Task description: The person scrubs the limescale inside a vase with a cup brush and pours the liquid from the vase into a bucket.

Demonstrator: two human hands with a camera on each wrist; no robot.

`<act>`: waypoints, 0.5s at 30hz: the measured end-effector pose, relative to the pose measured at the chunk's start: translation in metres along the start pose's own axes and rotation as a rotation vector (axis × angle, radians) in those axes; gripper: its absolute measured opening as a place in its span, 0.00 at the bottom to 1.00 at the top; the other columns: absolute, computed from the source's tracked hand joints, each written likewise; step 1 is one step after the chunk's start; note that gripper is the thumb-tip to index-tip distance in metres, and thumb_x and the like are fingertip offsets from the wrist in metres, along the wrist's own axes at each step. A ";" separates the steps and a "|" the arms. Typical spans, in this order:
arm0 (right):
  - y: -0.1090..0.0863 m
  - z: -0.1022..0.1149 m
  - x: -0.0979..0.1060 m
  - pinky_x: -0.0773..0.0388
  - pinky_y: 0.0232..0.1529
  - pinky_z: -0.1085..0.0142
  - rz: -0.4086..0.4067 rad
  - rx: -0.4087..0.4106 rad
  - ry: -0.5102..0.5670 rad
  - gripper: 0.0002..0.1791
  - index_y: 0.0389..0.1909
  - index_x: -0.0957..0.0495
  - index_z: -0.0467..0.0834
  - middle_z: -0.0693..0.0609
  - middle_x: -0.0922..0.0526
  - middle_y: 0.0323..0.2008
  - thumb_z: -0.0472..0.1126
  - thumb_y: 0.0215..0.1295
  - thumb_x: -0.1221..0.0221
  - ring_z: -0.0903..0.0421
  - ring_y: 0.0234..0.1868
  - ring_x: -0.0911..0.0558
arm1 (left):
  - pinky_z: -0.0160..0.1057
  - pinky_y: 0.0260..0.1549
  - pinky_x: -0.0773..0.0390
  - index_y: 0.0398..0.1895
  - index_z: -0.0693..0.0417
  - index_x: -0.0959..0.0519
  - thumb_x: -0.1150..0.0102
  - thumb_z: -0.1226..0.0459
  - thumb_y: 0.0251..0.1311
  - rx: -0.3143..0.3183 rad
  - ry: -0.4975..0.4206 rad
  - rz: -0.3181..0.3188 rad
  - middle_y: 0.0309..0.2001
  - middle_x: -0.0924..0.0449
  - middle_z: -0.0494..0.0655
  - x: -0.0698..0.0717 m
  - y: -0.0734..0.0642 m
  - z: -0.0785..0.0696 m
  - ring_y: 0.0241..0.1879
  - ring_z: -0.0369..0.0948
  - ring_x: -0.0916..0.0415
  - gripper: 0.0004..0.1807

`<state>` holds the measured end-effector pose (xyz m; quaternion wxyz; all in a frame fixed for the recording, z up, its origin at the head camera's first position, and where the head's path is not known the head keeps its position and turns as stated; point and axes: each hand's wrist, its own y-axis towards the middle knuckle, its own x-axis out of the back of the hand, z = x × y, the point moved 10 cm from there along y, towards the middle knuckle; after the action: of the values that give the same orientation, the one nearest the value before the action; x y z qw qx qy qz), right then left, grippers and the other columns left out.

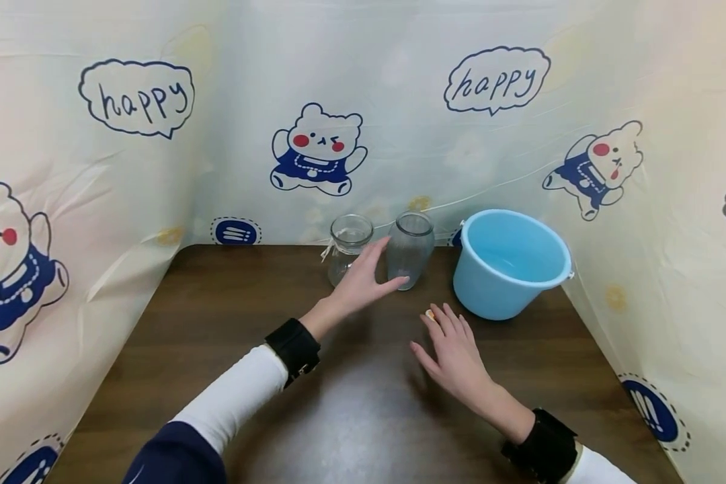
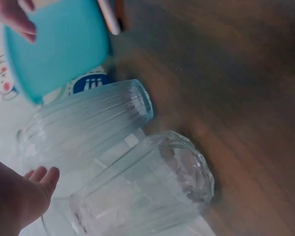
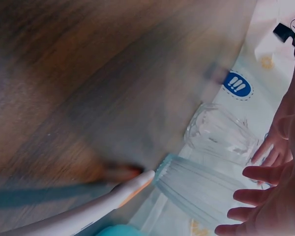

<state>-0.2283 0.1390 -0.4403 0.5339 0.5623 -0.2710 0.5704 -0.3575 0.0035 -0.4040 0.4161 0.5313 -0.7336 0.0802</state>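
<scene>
My left hand [image 1: 359, 279] reaches over the table's far side with thumb and fingers spread. It overlaps a clear glass jar [image 1: 342, 269] with string tied round its neck, and beside that stands a ribbed bluish glass vase [image 1: 413, 249]. In the left wrist view the hand [image 2: 19, 196] has nothing in its grasp. My right hand [image 1: 456, 356] hovers in front of the bucket, fingers loosely extended and thumb apart. Below it is a slim white stick with an orange strip [image 3: 108, 204], low over the table and apart from the fingers [image 3: 255, 195]. In the head view the hand hides most of it.
A light blue bucket [image 1: 499, 296] stands at the table's back right, to the right of the vase. The brown wooden table [image 1: 206, 323] meets a printed cloth backdrop [image 1: 230, 148] at its back and sides. Black bands [image 1: 293, 349] circle both wrists.
</scene>
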 end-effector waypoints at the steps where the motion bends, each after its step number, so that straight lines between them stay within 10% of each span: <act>1: -0.001 0.000 -0.002 0.42 0.66 0.38 0.009 -0.004 0.004 0.33 0.63 0.27 0.40 0.39 0.33 0.68 0.60 0.66 0.47 0.41 0.71 0.43 | 0.52 0.64 0.33 0.78 0.50 0.50 0.42 0.36 0.55 0.019 -0.007 0.002 0.74 0.44 0.51 -0.004 0.004 0.003 0.70 0.44 0.45 0.53; 15: -0.005 -0.002 -0.002 0.42 0.65 0.37 0.013 0.018 -0.023 0.32 0.61 0.24 0.41 0.39 0.32 0.68 0.59 0.65 0.45 0.40 0.70 0.40 | 0.55 0.67 0.40 0.80 0.44 0.62 0.35 0.35 0.45 0.225 -0.184 -0.047 0.77 0.55 0.50 -0.042 0.063 0.037 0.73 0.45 0.53 0.64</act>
<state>-0.2253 0.1417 -0.4439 0.5220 0.5717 -0.2758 0.5698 -0.4264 0.0395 -0.4362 0.2866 0.5969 -0.7423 0.1030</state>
